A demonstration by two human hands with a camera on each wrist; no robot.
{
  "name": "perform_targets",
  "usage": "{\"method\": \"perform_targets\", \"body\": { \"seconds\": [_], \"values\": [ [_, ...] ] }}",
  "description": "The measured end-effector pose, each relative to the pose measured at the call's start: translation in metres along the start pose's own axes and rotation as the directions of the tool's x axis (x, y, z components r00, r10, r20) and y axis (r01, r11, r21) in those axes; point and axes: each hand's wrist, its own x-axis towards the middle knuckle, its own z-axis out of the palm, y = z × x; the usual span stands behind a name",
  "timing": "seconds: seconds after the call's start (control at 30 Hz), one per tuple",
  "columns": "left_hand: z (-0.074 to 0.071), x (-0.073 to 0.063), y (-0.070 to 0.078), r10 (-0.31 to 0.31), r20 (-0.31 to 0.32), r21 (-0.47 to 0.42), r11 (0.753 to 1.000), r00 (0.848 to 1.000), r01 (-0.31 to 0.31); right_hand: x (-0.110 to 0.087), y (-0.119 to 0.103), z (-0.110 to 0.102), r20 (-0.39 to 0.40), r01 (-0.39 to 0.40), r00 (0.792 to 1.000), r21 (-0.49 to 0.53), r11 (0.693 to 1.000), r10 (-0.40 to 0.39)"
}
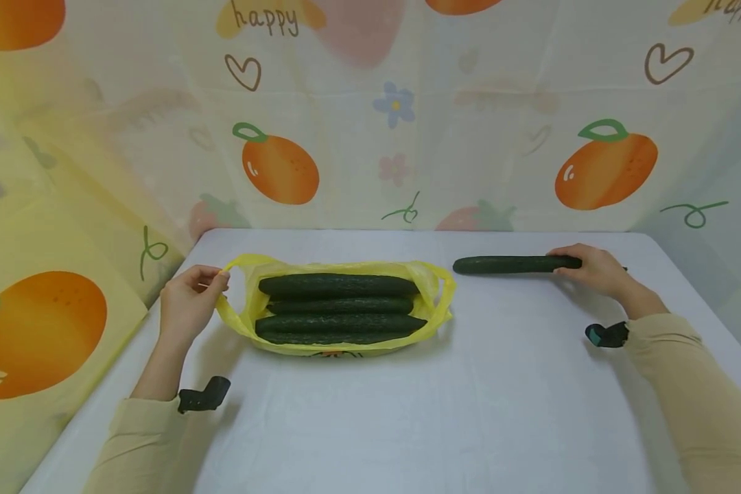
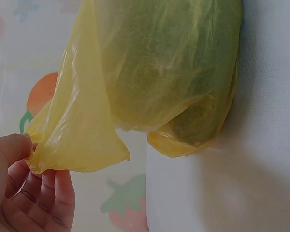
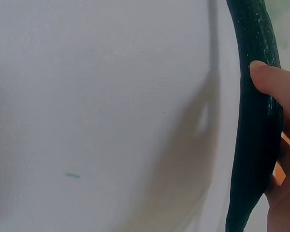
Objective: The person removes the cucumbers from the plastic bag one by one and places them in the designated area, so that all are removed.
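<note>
A yellow plastic bag (image 1: 244, 321) lies on the table with its mouth spread wide, and several dark green cucumbers lie lengthwise inside it. My left hand (image 1: 188, 302) pinches the bag's left handle between thumb and fingers. In the left wrist view, the thin bag film (image 2: 82, 116) stretches away from those fingertips. Off to the right of the bag, my right hand (image 1: 593, 271) grips a single cucumber (image 1: 500, 265) near its right end. The right wrist view shows the thumb across this cucumber (image 3: 258, 135); the other fingers are mostly hidden behind it.
The white table (image 1: 407, 418) stretches in front of the bag. A patterned cloth (image 1: 469, 158) with oranges hangs behind it and along the left side. Black wrist cameras are strapped at both sleeves. A small green scrap (image 3: 72, 175) lies on the table in the right wrist view.
</note>
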Motion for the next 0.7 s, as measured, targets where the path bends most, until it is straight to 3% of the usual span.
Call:
{"method": "perform_targets", "body": {
  "seconds": [0.47, 0.7],
  "values": [
    [0.0016, 0.0005, -0.0005, -0.003, 0.006, -0.001, 1.0, 1.0, 0.003, -0.0002, -0.0019, 0.0079, 0.039, -0.047, 0.998, -0.02, 0.999, 0.047],
    [0.0055, 0.0014, -0.0004, -0.01, 0.019, -0.043, 0.999, 1.0, 0.011, 0.0027, -0.0014, 0.0105, 0.091, -0.083, 0.992, -0.052, 0.995, 0.088]
  ]
}}
